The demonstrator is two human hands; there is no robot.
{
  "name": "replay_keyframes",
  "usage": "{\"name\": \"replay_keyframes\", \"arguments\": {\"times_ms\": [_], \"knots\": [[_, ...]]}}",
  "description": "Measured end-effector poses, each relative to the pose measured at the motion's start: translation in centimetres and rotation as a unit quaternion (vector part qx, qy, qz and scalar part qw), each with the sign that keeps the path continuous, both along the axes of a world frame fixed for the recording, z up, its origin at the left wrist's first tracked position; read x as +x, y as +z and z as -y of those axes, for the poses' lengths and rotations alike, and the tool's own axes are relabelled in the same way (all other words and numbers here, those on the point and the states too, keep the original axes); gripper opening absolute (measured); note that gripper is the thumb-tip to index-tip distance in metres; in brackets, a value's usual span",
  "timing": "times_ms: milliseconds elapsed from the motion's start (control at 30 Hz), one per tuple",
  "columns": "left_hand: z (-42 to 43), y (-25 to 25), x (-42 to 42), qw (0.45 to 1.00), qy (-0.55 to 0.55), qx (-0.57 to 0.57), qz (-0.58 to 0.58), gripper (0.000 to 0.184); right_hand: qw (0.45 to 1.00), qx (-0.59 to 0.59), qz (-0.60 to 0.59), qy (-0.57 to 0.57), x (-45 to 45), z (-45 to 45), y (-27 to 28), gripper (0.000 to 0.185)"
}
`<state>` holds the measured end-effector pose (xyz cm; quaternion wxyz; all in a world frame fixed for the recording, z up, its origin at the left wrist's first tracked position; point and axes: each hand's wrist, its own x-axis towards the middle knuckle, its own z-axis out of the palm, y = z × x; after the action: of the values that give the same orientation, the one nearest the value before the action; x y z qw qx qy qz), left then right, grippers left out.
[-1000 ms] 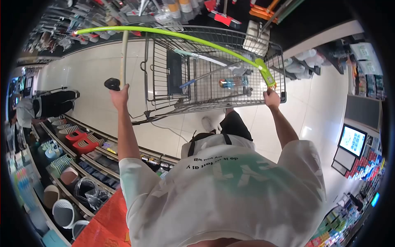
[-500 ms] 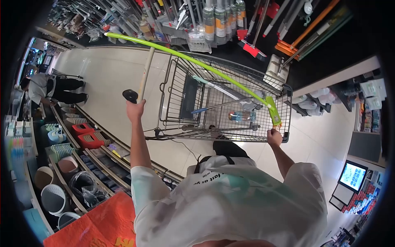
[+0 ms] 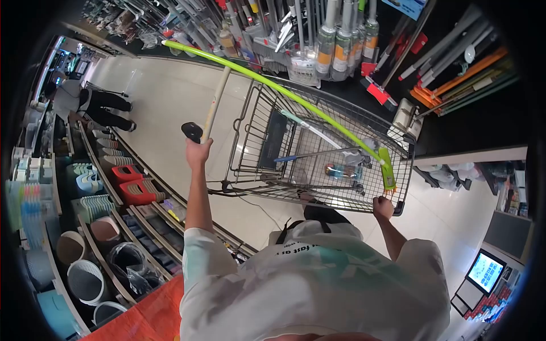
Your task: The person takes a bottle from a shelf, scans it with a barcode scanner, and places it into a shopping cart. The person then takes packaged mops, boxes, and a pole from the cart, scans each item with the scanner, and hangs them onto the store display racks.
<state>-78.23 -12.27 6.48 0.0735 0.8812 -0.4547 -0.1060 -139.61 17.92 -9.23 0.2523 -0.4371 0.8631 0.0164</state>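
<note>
My left hand (image 3: 198, 154) is closed round the near end of the pale handle bar (image 3: 216, 102) at the left of a wire shopping cart (image 3: 244, 122). A black rounded piece (image 3: 192, 132) sits beside that hand. My right hand (image 3: 383, 208) is closed at the near rim of the cart's right end, fingers partly hidden. Just beyond it is the bristled head (image 3: 387, 170) of a green long-handled brush (image 3: 284, 91), lying slantwise over the cart. Inside the cart are a pale-green-tipped pole (image 3: 313, 129), a blue-tipped pole (image 3: 307, 154) and a clear wrapped pack (image 3: 343, 171).
Racks of mops and bottles (image 3: 341, 45) line the far side of the aisle. Shelves with red stools (image 3: 139, 193) and bins (image 3: 87, 281) curve along the left. A person (image 3: 91, 105) stands up the aisle. A lit screen (image 3: 485, 269) is at the right.
The cart's right end, with my right hand and the brush head, has come closer to my body. The surroundings have shifted rightward in view. Both hands keep their places on the cart.
</note>
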Motion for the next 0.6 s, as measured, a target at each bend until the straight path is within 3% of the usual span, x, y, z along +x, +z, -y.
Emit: {"name": "replay_keyframes", "arguments": {"times_ms": [600], "knots": [[7.7, -6.3, 4.3, 1.0, -0.004, 0.004, 0.017, 0.08, 0.996, 0.085, 0.027, 0.031, 2.1, 10.5, -5.1, 0.038]]}}
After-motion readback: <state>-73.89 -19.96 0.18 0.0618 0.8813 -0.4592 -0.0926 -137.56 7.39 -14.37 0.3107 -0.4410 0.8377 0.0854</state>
